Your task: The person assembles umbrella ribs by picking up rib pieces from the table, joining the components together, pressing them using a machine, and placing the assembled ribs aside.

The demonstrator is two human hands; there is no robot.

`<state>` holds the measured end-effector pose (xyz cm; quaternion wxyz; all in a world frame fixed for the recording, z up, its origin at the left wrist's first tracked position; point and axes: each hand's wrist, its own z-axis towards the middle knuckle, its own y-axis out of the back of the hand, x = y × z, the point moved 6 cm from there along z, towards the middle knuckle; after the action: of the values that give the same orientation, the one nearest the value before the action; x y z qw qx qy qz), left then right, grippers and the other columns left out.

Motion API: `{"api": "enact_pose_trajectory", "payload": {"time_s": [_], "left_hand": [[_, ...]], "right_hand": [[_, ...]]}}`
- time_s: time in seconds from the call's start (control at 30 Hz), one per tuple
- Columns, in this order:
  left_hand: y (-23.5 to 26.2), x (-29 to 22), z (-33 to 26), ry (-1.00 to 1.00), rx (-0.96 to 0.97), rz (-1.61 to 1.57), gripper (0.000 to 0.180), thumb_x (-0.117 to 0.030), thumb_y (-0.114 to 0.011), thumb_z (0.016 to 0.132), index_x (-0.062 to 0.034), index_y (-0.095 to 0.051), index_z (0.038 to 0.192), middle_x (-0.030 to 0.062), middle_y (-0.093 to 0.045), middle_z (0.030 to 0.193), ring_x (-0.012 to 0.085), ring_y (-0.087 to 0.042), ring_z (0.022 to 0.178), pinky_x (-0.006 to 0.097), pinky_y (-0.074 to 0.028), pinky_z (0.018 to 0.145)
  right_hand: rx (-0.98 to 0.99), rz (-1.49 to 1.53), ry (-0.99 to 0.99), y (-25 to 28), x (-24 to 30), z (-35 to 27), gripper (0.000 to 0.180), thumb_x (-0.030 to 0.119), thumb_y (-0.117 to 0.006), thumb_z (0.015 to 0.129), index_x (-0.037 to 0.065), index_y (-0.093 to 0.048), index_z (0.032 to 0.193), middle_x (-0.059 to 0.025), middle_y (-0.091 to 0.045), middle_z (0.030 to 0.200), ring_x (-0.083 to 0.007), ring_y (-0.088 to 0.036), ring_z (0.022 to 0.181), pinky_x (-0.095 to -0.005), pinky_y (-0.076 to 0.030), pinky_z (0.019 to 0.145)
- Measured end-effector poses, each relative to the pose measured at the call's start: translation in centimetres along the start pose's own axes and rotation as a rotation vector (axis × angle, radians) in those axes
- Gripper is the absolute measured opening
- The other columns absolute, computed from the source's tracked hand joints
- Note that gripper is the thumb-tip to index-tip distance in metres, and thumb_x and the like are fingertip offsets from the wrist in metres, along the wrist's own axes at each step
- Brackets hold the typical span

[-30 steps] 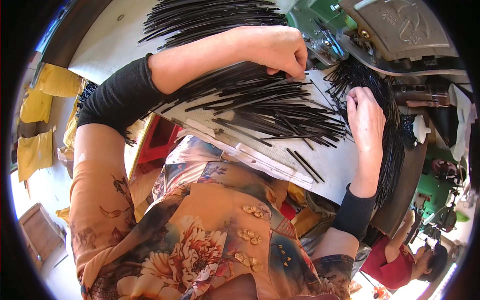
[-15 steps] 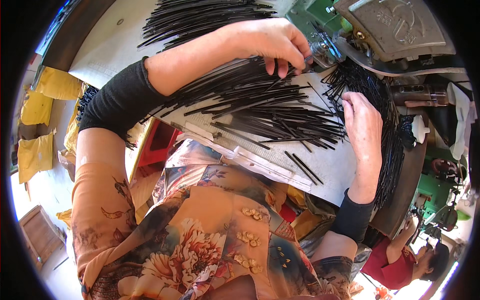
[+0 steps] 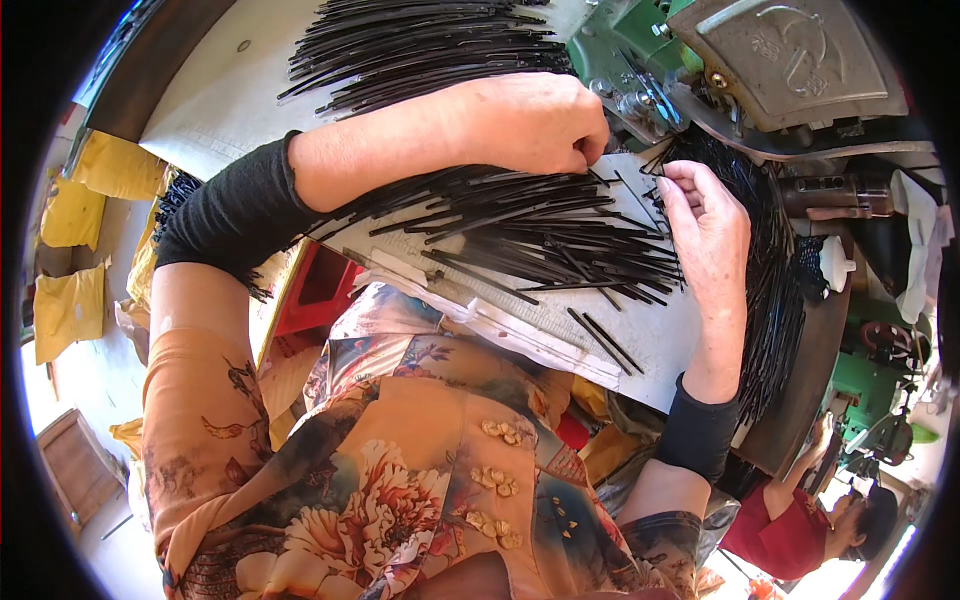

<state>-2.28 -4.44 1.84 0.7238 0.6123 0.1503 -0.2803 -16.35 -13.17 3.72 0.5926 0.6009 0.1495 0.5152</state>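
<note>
While the left hand (image 3: 560, 125) is reached across the table (image 3: 660, 355) toward the machine (image 3: 605, 60), the right hand (image 3: 712, 215) is held just beside the near ends of the rods, with its palm turned inward. The left fingers are curled in and drawn together at the tips, over the machine-side end of a loose heap of black rods (image 3: 520, 215); whether a rod is pinched there cannot be told, since the fingertips are partly hidden by the hand itself. On the right, thumb and forefinger are brought close to each other above a few scattered rod ends — whether one is gripped between them cannot be made out. Most of the heap is spread on the white tabletop between the person's body and the left forearm, and a separate pair of rods (image 3: 605, 340) is left lying near the table's edge. Beyond the forearm a far pile (image 3: 420, 50) is laid out in roughly one direction, and to the right of the right hand a long dark bundle (image 3: 770, 300) is draped down the table's side. The step in hand is judged to be the handling of single rods between heap and machine. For the next move, one rod would need to be parted cleanly from its neighbours and lined up by its end — a light, exact pinch is called for, as tangled rods could be dragged along.
</note>
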Motion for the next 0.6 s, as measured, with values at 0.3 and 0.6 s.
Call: {"api": "enact_pose_trajectory", "payload": {"time_s": [0.3,0.6], "left_hand": [[0.1,3.2,0.5,0.350,-0.073,-0.753,0.026,-0.016,-0.061,0.082,0.0036,-0.063,0.098,0.0090,-0.064,0.081,0.0102,-0.061,0.058,0.021,-0.048,0.043],[-0.1,3.8,0.3,0.419,-0.137,-1.015,0.030,-0.022,-0.063,0.082,0.0029,-0.061,0.100,0.0085,-0.064,0.083,0.0107,-0.061,0.058,0.021,-0.049,0.044]], "right_hand": [[0.137,0.703,-0.217,-2.1,0.2,0.7,0.015,0.010,-0.057,0.087,-0.003,-0.056,0.096,-0.0033,-0.057,0.066,-0.0056,-0.050,0.053,-0.0185,-0.043,0.047],[0.168,0.890,-0.273,-3.7,0.1,1.0,0.018,0.015,-0.055,0.089,0.000,-0.055,0.100,-0.0033,-0.057,0.065,-0.0066,-0.051,0.048,-0.0171,-0.038,0.043]]}}
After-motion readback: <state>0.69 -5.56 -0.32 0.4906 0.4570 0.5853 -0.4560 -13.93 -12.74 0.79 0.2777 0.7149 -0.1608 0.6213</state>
